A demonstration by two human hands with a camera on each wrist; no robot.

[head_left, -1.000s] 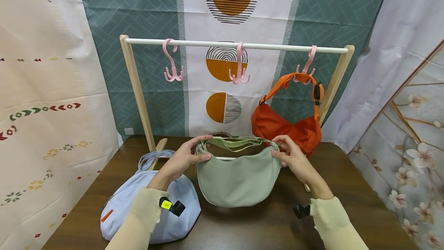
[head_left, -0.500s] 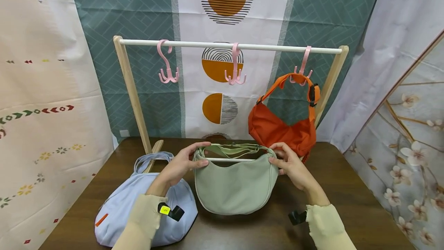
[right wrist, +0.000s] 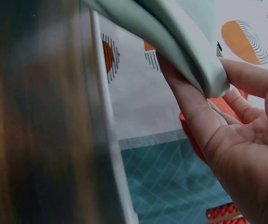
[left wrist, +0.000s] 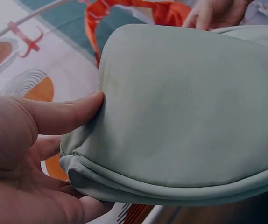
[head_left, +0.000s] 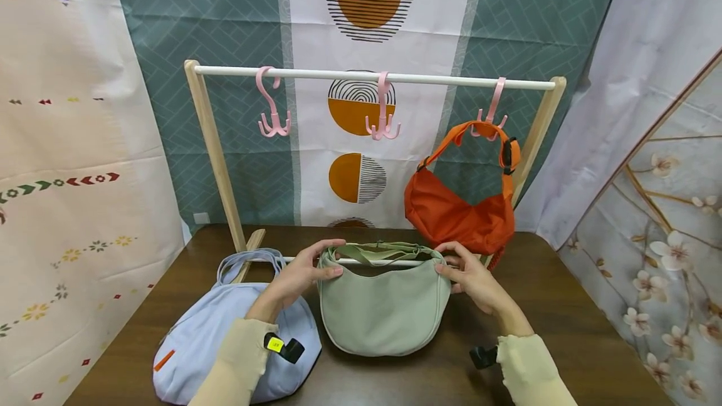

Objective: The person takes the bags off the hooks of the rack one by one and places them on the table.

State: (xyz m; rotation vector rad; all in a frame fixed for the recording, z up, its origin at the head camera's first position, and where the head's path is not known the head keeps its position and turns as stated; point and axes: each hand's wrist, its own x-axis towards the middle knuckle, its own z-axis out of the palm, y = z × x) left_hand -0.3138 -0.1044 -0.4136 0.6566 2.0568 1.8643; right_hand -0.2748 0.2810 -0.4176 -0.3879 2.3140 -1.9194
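Observation:
A sage-green shoulder bag (head_left: 386, 312) hangs upright between both hands, in front of the rack's lower white bar. My left hand (head_left: 301, 274) pinches its upper left corner, thumb on the front face and fingers behind; the left wrist view shows the thumb (left wrist: 73, 114) pressed against the fabric. At the opposite upper corner, my right hand (head_left: 474, 277) pinches the bag the same way, and the right wrist view shows the bag's end (right wrist: 213, 79) between thumb and fingers. The bag's strap (head_left: 375, 252) lies slack across its opening.
A light-blue bag (head_left: 237, 331) lies on the brown table (head_left: 564, 331) under my left forearm. Behind, a wooden rack with a white rail (head_left: 338, 74) carries pink hooks (head_left: 273, 124). An orange bag (head_left: 457, 212) hangs from the right one. Printed curtains (head_left: 237, 30) surround the table.
Both hands have lowered the green bag and drawn it slightly inward, still pinching its corners. The camera view shifted a little. The other bags stay put.

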